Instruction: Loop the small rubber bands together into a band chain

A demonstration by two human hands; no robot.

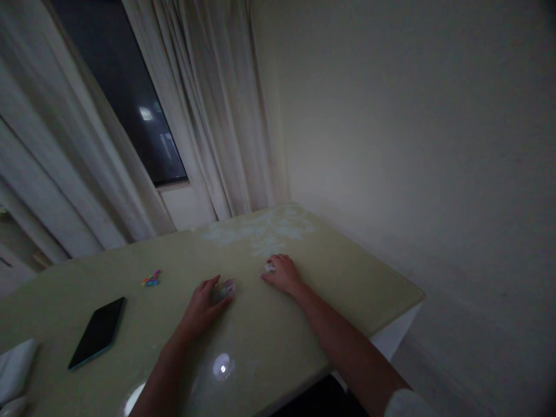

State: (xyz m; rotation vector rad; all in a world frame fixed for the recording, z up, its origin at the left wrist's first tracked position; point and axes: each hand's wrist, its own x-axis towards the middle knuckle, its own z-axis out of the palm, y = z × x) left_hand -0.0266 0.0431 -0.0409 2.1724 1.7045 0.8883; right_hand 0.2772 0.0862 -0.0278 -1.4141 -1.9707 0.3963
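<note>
Left hand [204, 304]: thumb and fingers stand apart, one to each side of a clear container [230, 286]; whether they press on it cannot be told. Right hand [284, 274]: fingers curl over a clear piece [269, 267]; its closure likewise cannot be confirmed.

Governing relation: both items lie in the gap between the two palms, on the inner side of each hand, with bare table [347, 263] separating them. The container is nearer the left hand. The piece is nearer the right hand, set slightly closer to the table's far right corner. The container's long axis cannot be established.

Other items: small coloured pieces [152, 280] lie left of the left hand, toward the far edge. A dark tablet [98, 334] lies nearer the left end, tilted relative to the far edge.

Visibility limits: the left thumb and fingers cover part of the container; the right hand hides most of the piece. Contents are blurred in the dim light. A white box [16, 370] is cut off at the frame's left side.
</note>
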